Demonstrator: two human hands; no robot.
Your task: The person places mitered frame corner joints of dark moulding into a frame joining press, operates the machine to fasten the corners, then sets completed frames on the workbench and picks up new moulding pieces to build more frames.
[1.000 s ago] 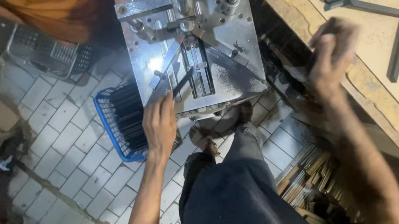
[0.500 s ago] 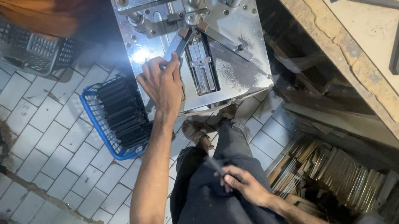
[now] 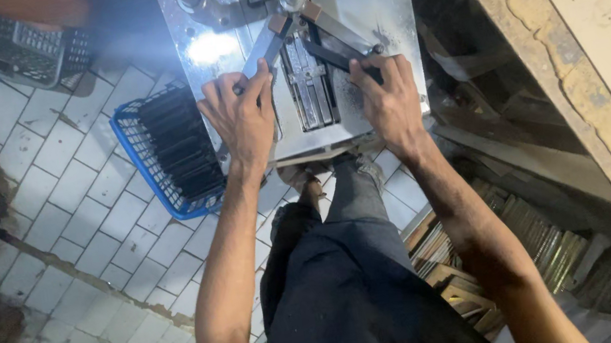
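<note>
Head view: left hand (image 3: 242, 116) and right hand (image 3: 389, 98) each pinch a dark strip (image 3: 332, 50) on the machine bed (image 3: 378, 7).

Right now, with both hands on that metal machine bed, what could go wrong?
The left hand and right hand press dark frame strips against the angled guides, fingertips close to the central clamp; a pinch seems possible. The blue basket of strips sits by the person's foot and could trip them.

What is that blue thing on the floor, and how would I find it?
Look at the shiny metal machine table where both hands rest. Just left of it, on the white tiled floor beside the left hand, stands a blue plastic basket filled with dark strips. The other basket, farther up, is grey wire.
</note>
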